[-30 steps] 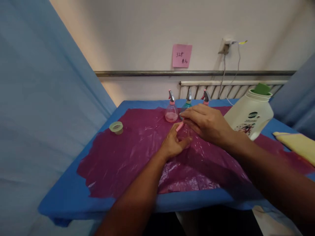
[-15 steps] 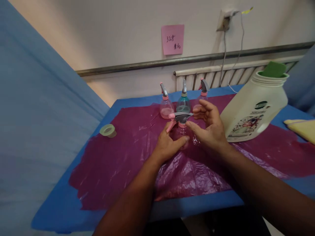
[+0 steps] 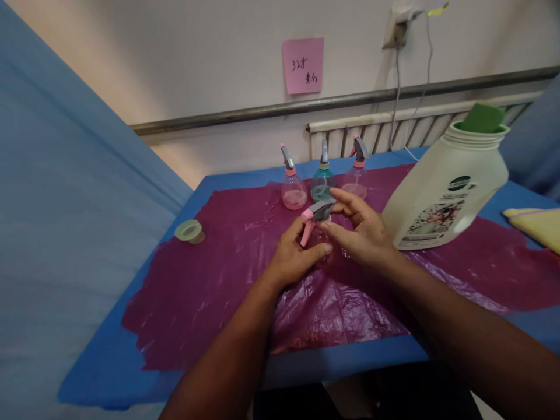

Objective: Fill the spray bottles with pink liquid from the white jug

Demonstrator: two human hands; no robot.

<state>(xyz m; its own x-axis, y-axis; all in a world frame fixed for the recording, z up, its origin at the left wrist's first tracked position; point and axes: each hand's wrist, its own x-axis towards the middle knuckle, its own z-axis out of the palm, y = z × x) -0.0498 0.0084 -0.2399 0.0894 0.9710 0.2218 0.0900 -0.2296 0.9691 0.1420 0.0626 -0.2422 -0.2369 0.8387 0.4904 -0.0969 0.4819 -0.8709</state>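
Note:
A small clear spray bottle (image 3: 321, 238) with a pink-and-grey trigger head (image 3: 321, 210) stands in front of me on the purple sheet. My left hand (image 3: 295, 255) is wrapped round its body, thumb in front. My right hand (image 3: 361, 227) grips the collar just under the head, thumb on the near side and fingers behind. Most of the bottle's body is hidden by my hands. Behind it are three more spray bottles: a pink one (image 3: 294, 192), a teal one (image 3: 322, 182) and another pink one (image 3: 355, 184), each with liquid inside.
A large cream jug (image 3: 441, 192) with a green piece (image 3: 483, 118) in its mouth stands at right. A small translucent cup (image 3: 190, 231) sits at left, a yellow cloth (image 3: 536, 226) at far right. Purple plastic sheet (image 3: 196, 303) covers the blue table (image 3: 91, 379); a wall rises behind.
My right hand has closed in on the bottle's collar, its fingers curling lower. The trigger head has turned, its nozzle now pointing more towards me. My left hand keeps its hold.

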